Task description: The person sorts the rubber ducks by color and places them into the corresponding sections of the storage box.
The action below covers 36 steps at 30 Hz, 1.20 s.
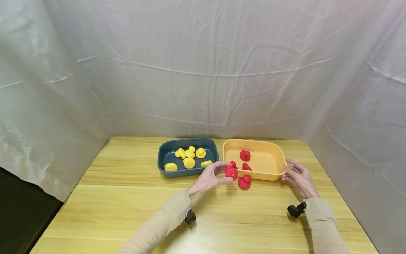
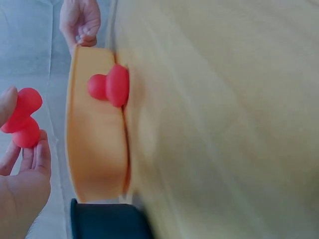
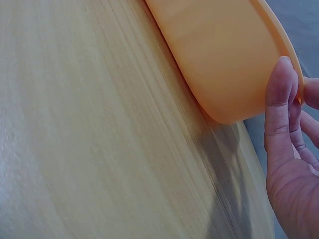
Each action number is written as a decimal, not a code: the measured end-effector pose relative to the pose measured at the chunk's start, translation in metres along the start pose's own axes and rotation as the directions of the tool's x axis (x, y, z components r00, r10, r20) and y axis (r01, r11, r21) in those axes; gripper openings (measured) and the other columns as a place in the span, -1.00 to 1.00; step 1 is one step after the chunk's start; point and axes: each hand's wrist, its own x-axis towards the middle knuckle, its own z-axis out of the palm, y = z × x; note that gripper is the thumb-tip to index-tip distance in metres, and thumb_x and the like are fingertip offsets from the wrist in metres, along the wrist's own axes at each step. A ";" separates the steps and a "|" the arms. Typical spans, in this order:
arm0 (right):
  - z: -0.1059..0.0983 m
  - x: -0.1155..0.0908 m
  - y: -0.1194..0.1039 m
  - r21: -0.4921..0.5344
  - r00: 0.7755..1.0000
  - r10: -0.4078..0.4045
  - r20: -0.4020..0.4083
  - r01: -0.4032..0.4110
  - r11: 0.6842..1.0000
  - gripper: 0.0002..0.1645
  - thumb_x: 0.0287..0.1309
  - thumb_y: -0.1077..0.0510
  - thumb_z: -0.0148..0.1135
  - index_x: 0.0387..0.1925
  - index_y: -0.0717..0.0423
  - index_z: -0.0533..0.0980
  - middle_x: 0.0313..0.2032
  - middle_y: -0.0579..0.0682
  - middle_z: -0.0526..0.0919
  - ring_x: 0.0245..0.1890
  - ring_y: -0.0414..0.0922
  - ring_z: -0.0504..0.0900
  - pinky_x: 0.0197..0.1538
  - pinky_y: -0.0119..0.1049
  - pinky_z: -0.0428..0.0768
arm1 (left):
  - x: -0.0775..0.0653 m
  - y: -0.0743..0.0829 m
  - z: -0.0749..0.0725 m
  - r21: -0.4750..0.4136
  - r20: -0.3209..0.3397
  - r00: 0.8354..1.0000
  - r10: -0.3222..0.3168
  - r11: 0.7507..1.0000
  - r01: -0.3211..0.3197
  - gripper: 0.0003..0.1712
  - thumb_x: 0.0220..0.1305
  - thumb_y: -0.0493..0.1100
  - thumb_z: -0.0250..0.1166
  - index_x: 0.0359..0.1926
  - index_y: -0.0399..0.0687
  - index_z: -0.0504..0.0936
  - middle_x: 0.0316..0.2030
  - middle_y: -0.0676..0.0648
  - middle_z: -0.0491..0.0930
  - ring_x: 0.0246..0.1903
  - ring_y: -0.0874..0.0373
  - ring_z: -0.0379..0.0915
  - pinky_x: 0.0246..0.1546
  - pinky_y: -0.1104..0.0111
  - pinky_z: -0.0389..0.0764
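My left hand [image 1: 210,178] pinches a red rubber duck [image 1: 231,173] between thumb and fingers, raised in front of the orange tray's [image 1: 269,175] front left part. In the left wrist view the held duck [image 2: 26,132] shows two rounded lobes, above the height of the tray rim. My right hand [image 1: 299,177] grips the tray's right end at the rim, the thumb [image 3: 281,94] lying along the outer wall. Inside the tray lie red ducks, one [image 1: 245,155] toward the back and one [image 1: 246,167] partly hidden by the front wall. Another red duck [image 1: 244,182] sits on the table against the tray's front.
Left of the orange tray stands a dark blue tray [image 1: 161,165] holding several yellow ducks [image 1: 189,163]. Both trays are at the back of the wooden table [image 1: 127,211], near a pale hanging cloth [image 1: 203,88]. Cloth also hangs along both sides.
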 end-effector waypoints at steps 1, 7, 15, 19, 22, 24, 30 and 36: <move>0.000 0.000 0.000 0.001 1.000 -0.001 0.000 0.001 1.000 -0.57 0.37 0.38 0.15 0.21 0.07 0.45 -0.35 -0.04 0.69 -0.43 -0.20 0.71 -0.34 -0.40 0.76 | 0.002 0.002 -0.001 0.000 0.000 1.000 0.002 1.000 -0.002 -0.41 0.20 -0.32 0.45 0.25 -0.31 0.51 0.20 -0.28 0.57 0.17 -0.09 0.56 0.35 -0.06 0.50; -0.001 0.000 0.000 0.000 1.000 -0.003 0.002 0.003 1.000 -0.57 0.38 0.39 0.12 0.22 0.07 0.44 -0.36 -0.06 0.69 -0.44 -0.20 0.71 -0.35 -0.40 0.76 | 0.010 0.015 -0.007 0.029 0.006 0.999 0.033 0.999 -0.033 -0.40 0.21 -0.31 0.44 0.27 -0.29 0.50 0.17 -0.28 0.60 0.15 -0.10 0.57 0.35 -0.08 0.50; -0.001 0.000 0.000 -0.004 1.000 0.003 -0.001 -0.003 1.000 -0.58 0.39 0.39 0.12 0.19 0.01 0.47 -0.35 -0.07 0.70 -0.43 -0.20 0.71 -0.35 -0.40 0.76 | 0.019 0.027 -0.013 0.087 -0.008 0.999 0.047 0.995 -0.046 -0.38 0.24 -0.30 0.43 0.31 -0.27 0.48 0.21 -0.27 0.59 0.20 -0.14 0.54 0.34 -0.09 0.50; -0.002 0.001 0.000 -0.006 1.000 0.002 -0.002 -0.002 1.000 -0.57 0.38 0.39 0.12 0.19 0.01 0.47 -0.35 -0.07 0.70 -0.43 -0.21 0.71 -0.35 -0.40 0.76 | 0.023 0.032 -0.016 0.122 -0.016 0.999 0.044 0.992 -0.042 -0.36 0.25 -0.23 0.43 0.32 -0.22 0.48 0.21 -0.22 0.59 0.21 -0.10 0.54 0.35 -0.04 0.51; -0.002 0.001 0.000 -0.009 1.000 0.003 -0.004 -0.003 1.000 -0.57 0.38 0.39 0.13 0.20 0.02 0.47 -0.36 -0.07 0.70 -0.44 -0.21 0.71 -0.35 -0.40 0.76 | 0.027 0.035 -0.017 0.139 -0.020 0.999 0.045 0.989 -0.042 -0.36 0.26 -0.20 0.43 0.32 -0.21 0.47 0.22 -0.21 0.59 0.23 -0.10 0.53 0.36 0.02 0.52; -0.002 0.001 0.000 -0.010 1.000 0.005 -0.006 -0.005 1.000 -0.57 0.38 0.39 0.13 0.20 0.02 0.47 -0.36 -0.07 0.70 -0.44 -0.21 0.71 -0.35 -0.40 0.76 | 0.030 0.037 -0.018 0.158 -0.023 0.999 0.048 0.986 -0.043 -0.36 0.26 -0.19 0.43 0.33 -0.21 0.47 0.22 -0.20 0.59 0.24 -0.09 0.52 0.36 0.08 0.53; 0.000 0.000 -0.001 -0.022 1.000 0.013 -0.014 -0.013 1.000 -0.56 0.37 0.37 0.16 0.22 0.05 0.45 -0.36 -0.06 0.69 -0.44 -0.20 0.70 -0.35 -0.40 0.76 | 0.040 0.042 -0.021 0.198 -0.039 0.998 0.051 0.979 -0.042 -0.33 0.27 -0.18 0.43 0.36 -0.24 0.44 0.28 -0.21 0.54 0.27 -0.10 0.50 0.40 0.08 0.50; 0.001 0.000 -0.002 -0.035 1.000 0.014 -0.013 -0.014 0.999 -0.54 0.37 0.36 0.16 0.26 0.12 0.38 -0.35 -0.07 0.69 -0.44 -0.20 0.70 -0.34 -0.40 0.76 | 0.049 0.047 -0.021 0.224 -0.049 0.997 0.059 0.974 -0.047 -0.31 0.29 -0.16 0.41 0.38 -0.25 0.41 0.31 -0.21 0.51 0.27 -0.09 0.49 0.40 0.10 0.50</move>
